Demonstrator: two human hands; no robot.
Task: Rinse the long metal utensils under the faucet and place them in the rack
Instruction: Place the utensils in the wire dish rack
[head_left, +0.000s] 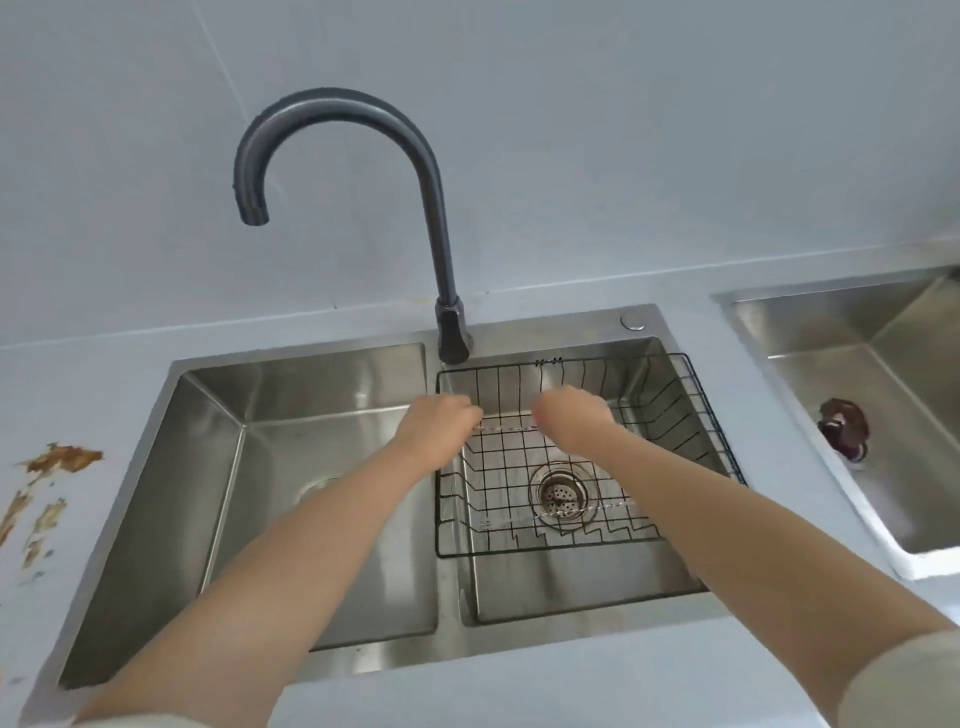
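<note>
In the near part of the rack (597, 543), a long utensil (587, 512) lies across the wires, just by the drain (558, 493). A little farther in, my left hand (439, 423) and right hand (571, 421) are both curled, each pinching one end of a second utensil (506, 427), level above the rack floor. I'd lower it flat across the wires and release both ends together, so it can't tip through the grid. Behind, the faucet (332, 111) points over the left basin (311, 415); no water shows.
</note>
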